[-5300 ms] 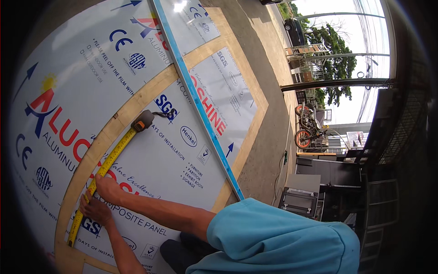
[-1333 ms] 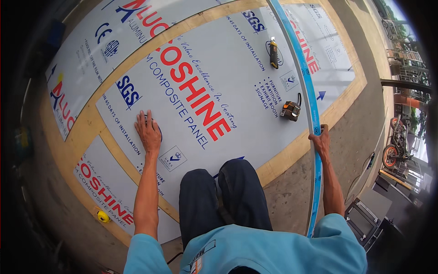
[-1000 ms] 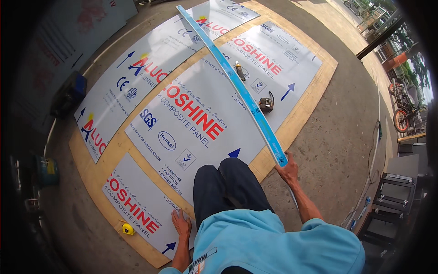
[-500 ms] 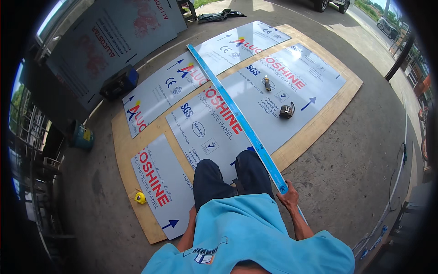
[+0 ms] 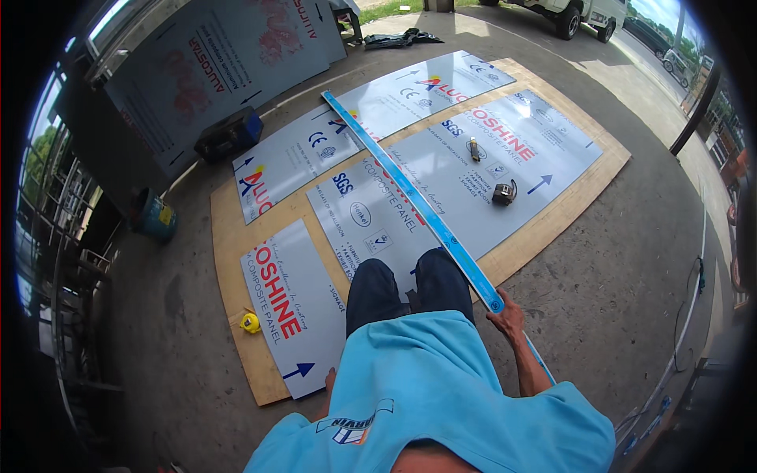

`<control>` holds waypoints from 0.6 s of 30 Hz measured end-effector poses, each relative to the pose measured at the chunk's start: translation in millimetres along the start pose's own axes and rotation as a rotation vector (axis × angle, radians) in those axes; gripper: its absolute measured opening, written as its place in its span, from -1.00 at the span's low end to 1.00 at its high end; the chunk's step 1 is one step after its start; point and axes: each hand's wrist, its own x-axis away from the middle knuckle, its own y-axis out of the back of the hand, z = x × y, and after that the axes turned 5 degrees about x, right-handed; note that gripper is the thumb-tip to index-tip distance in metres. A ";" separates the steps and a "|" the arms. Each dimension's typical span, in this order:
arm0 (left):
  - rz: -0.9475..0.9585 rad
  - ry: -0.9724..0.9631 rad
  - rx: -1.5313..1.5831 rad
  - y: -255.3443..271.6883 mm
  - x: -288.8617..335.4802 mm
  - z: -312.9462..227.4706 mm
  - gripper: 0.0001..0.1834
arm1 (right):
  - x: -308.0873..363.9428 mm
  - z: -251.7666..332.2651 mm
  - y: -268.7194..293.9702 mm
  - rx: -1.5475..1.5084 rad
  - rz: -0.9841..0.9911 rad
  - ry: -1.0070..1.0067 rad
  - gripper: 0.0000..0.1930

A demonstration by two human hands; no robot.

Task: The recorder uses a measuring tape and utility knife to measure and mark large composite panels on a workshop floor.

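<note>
A long flat blue straightedge lies slantwise over cut pieces of silver-grey composite panel. My right hand is closed round its near end, beside my right knee. Past that hand a thin pale blue edge runs back along my forearm. Only part of my left hand shows, by the edge of the small near-left panel piece; my shirt hides the rest, and its grip cannot be made out. A utility knife and a dark tape measure rest on the right-hand panel. A yellow tape measure sits at the left.
Plywood lies under the panels on the concrete floor. At the left stand a dark toolbox, a green bucket and large upright panels. A white vehicle is parked at the back; a cable runs along the right.
The far end of the straightedge has swung left across the far panel, while my right hand stays on its near end. My view has shifted slightly. A little more of my left hand's fingers shows.
</note>
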 end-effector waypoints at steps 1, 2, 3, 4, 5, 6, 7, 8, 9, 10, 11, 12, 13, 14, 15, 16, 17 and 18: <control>0.002 -0.001 0.008 1.2 -1.0 2.4 -0.41 | -0.9 4.2 1.1 -0.002 0.006 -0.007 -0.25; 0.005 -0.001 0.017 2.1 -2.1 4.7 -0.41 | -1.2 8.7 2.3 -0.005 0.012 -0.014 -0.25; 0.006 -0.004 0.030 0.1 -5.4 5.0 -0.41 | -2.4 15.1 5.3 -0.003 -0.003 -0.015 -0.26; 0.007 -0.007 0.044 -2.3 -8.8 4.9 -0.42 | -1.7 17.9 3.9 -0.001 -0.012 -0.014 -0.26; 0.009 -0.010 0.059 -5.1 -12.1 4.5 -0.42 | -2.5 19.6 0.4 0.002 -0.009 -0.011 -0.26; 0.010 -0.017 0.080 -12.1 -18.1 -3.7 -0.42 | -8.5 20.6 -1.5 0.006 -0.014 -0.006 -0.26; 0.012 -0.024 0.099 -18.0 -24.5 -8.1 -0.42 | -13.2 17.4 -8.7 0.006 -0.054 0.005 -0.27; 0.014 -0.030 0.118 -24.0 -30.5 -12.8 -0.42 | -17.1 14.9 -13.5 0.008 -0.069 0.007 -0.27; 0.008 -0.032 0.135 -27.8 -35.4 -14.9 -0.42 | -19.3 18.4 -16.2 0.017 -0.071 0.010 -0.29; 0.001 -0.032 0.151 -31.4 -39.7 -16.9 -0.42 | -21.7 21.5 -17.8 0.026 -0.072 0.015 -0.30; -0.007 -0.030 0.166 -34.7 -43.4 -18.8 -0.42 | -22.6 25.4 -20.3 0.044 -0.044 -0.008 -0.33; -0.014 -0.022 0.177 -36.7 -43.3 -18.6 -0.42 | -22.6 25.9 -22.4 0.049 -0.042 0.000 -0.33; -0.023 -0.013 0.187 -38.1 -42.5 -18.1 -0.42 | -22.9 25.1 -25.9 0.036 -0.018 0.000 -0.33; -0.034 -0.002 0.197 -39.1 -41.3 -17.2 -0.42 | -22.6 22.8 -30.9 0.023 0.007 0.002 -0.34; -0.046 0.006 0.208 -40.7 -43.8 -22.9 -0.42 | -23.6 16.0 -37.4 0.071 0.008 0.043 -0.33; -0.060 0.015 0.219 -41.3 -45.9 -27.7 -0.42 | -23.2 12.2 -45.6 0.074 0.013 0.058 -0.33; -0.076 0.024 0.231 -42.7 -48.4 -32.8 -0.42 | -23.7 7.7 -55.0 0.012 -0.041 0.051 -0.26; -0.088 0.030 0.246 -46.9 -52.6 -40.7 -0.42 | -25.3 2.5 -63.7 -0.051 -0.098 0.042 -0.19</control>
